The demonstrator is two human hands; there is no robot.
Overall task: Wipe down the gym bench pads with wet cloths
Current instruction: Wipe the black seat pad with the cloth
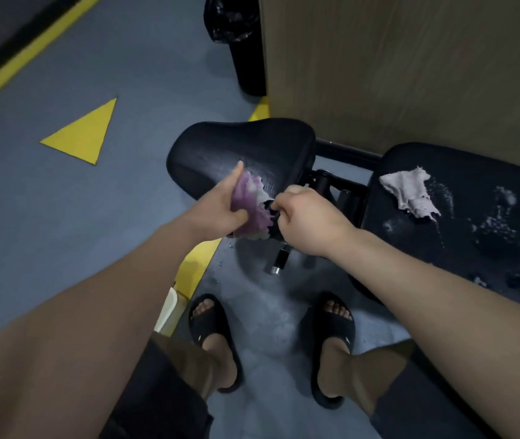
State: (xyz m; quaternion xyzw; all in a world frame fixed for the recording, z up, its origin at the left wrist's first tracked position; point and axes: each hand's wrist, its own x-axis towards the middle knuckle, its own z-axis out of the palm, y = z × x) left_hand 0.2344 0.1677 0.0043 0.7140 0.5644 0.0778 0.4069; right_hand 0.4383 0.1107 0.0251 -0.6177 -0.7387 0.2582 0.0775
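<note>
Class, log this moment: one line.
left hand grips purple cloth on seat pad | right hand grips its edge | pale cloth on back pad

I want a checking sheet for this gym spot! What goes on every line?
Surface: small black pad streaked wet; long pad dotted with white splashes.
Job's things: purple cloth on the small black pad; pale cloth lying on the long pad.
Clutter: wet splashes on the floor.
Hands: left hand grips the purple cloth; right hand curled at the pad's edge, grip unclear.
Cables: nothing seen.
Surroundings: yellow triangle, black bin, wooden panel.
</note>
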